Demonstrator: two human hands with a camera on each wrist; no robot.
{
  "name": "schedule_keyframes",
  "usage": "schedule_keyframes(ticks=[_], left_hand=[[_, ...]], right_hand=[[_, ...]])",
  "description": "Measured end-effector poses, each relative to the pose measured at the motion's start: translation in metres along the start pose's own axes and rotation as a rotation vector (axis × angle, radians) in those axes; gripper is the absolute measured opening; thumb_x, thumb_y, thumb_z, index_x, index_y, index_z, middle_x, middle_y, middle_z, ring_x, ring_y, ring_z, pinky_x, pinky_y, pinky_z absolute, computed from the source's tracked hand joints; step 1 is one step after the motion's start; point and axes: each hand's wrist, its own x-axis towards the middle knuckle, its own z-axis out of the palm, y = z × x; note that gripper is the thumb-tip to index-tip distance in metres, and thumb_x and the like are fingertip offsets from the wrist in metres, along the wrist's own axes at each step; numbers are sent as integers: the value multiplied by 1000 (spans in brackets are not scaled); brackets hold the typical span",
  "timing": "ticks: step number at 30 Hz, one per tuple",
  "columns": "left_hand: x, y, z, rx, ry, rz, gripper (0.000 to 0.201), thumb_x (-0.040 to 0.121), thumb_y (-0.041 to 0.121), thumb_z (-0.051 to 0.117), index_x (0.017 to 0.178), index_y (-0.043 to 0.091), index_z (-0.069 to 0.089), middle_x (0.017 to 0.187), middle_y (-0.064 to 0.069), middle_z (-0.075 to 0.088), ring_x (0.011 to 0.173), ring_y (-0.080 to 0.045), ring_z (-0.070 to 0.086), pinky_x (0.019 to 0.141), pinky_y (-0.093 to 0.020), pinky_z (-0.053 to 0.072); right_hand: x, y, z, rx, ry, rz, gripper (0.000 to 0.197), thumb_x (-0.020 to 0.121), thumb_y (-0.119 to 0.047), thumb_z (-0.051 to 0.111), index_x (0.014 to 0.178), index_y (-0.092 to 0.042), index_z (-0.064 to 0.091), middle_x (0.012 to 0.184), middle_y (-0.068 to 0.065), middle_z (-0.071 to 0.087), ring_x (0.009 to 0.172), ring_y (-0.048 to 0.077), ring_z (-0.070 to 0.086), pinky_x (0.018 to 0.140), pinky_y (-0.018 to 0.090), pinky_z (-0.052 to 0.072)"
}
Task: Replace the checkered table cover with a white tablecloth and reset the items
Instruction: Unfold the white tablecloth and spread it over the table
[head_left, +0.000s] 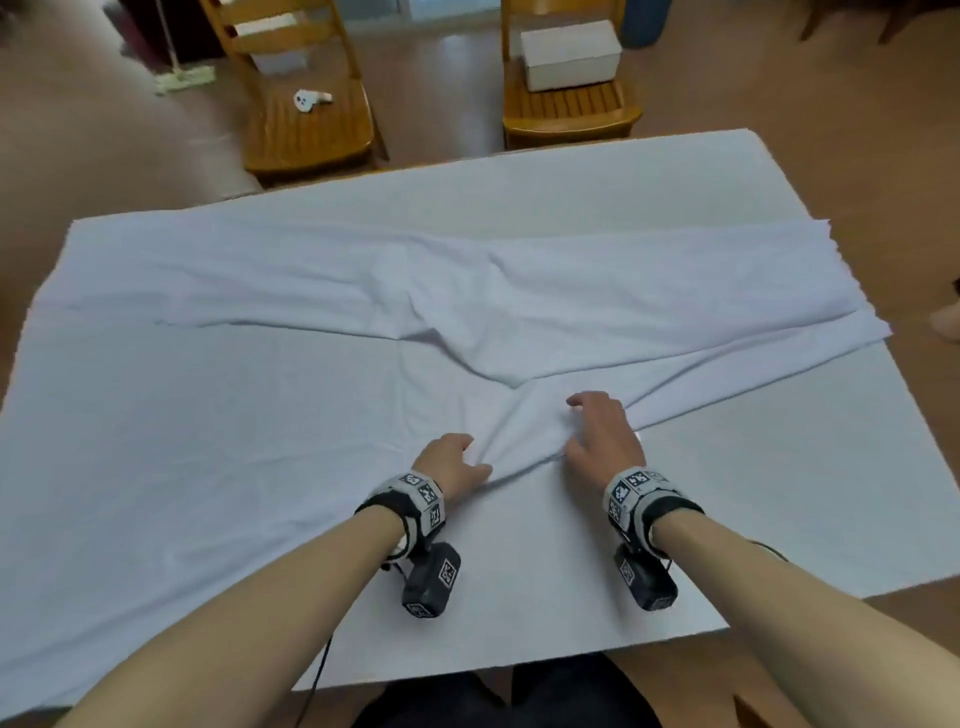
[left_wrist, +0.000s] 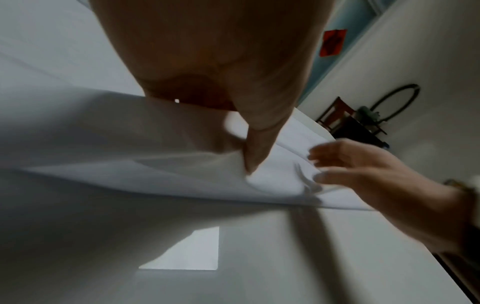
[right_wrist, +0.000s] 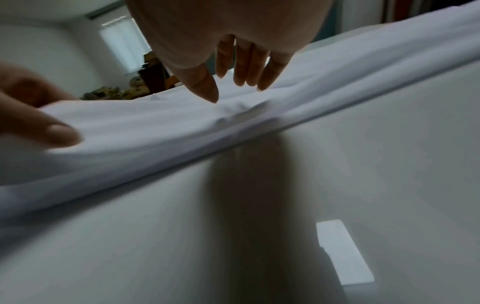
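Left hand (head_left: 453, 462) grips the white tablecloth (head_left: 260, 415) fold; right hand (head_left: 602, 434) hovers released beside, table (head_left: 779, 519) edge near.

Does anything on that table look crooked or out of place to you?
Yes. The white tablecloth lies askew and bunched: a thick fold runs across the middle, and the bare table shows on the right and at the far edge. The left hand pinches a ridge of the cloth; the right hand rests open on it.
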Motion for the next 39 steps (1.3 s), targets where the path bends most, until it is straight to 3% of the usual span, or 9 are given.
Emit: schedule_keyframes(ticks=[2, 6, 9, 14, 18, 24, 28, 35, 39], left_hand=[[-16, 1, 8, 73, -69, 61, 29, 81, 36, 69, 84, 10, 56, 83, -5, 57, 79, -25, 56, 67, -34, 39], [-46, 4, 12, 161, -109, 120, 33, 83, 34, 70, 72, 17, 44, 77, 0, 50, 80, -27, 51, 66, -34, 34], [-59, 1, 14, 166, -106, 176, 44, 82, 35, 72, 65, 21, 34, 71, 2, 46, 73, -25, 47, 61, -32, 27], [-80, -14, 22, 126, -113, 224, 35, 84, 38, 71, 71, 18, 45, 78, -1, 52, 76, -23, 50, 63, -32, 32], [-97, -31, 34, 113, -116, 242, 35, 91, 37, 66, 109, 7, 59, 111, -13, 61, 102, -32, 57, 76, -32, 38], [-105, -48, 69, 92, -86, 293, 37, 92, 38, 63, 120, 15, 58, 123, -4, 59, 108, -23, 56, 81, -27, 38], [-110, -51, 93, 106, -51, 297, 35, 93, 38, 58, 123, 20, 58, 127, 1, 59, 114, -20, 56, 92, -29, 43], [-117, -56, 126, 179, 1, 243, 13, 92, 20, 53, 99, 30, 57, 113, 6, 62, 99, -18, 59, 80, -29, 45], [-116, -50, 136, 214, -50, 176, 22, 86, 9, 50, 89, 30, 54, 98, 9, 56, 89, -16, 56, 74, -27, 43]], right_hand=[[12, -5, -3, -65, 14, -95, 57, 78, -9, 62, 134, -10, 50, 137, 10, 47, 126, 31, 41, 102, 41, 42], [26, -18, 2, -301, -184, -372, 68, 72, -7, 64, 139, -17, 52, 150, 8, 42, 139, 32, 33, 116, 40, 30], [21, -30, 9, -492, -388, -517, 47, 73, -9, 61, 115, -27, 70, 136, 0, 56, 135, 28, 39, 115, 35, 25], [-6, -37, 7, -550, -396, -327, 39, 80, -9, 49, 109, -28, 67, 118, -4, 64, 118, 22, 50, 103, 29, 31], [-33, -26, -6, -626, -357, -226, 38, 82, -15, 54, 117, -24, 63, 118, 0, 66, 114, 23, 54, 101, 31, 34], [-78, 3, -23, -696, -325, -57, 33, 93, -34, 50, 117, -25, 71, 120, 2, 67, 110, 25, 60, 93, 35, 46], [-106, 19, -21, -756, -230, -76, 33, 95, -35, 44, 104, -21, 72, 110, 2, 67, 103, 23, 59, 102, 36, 36], [-140, 46, -25, -804, -222, -19, 37, 100, -34, 36, 115, -24, 69, 116, 1, 67, 111, 23, 57, 105, 39, 36], [-154, 68, -34, -864, -251, -11, 37, 100, -33, 34, 111, -21, 67, 116, 2, 64, 116, 24, 52, 109, 41, 31]])
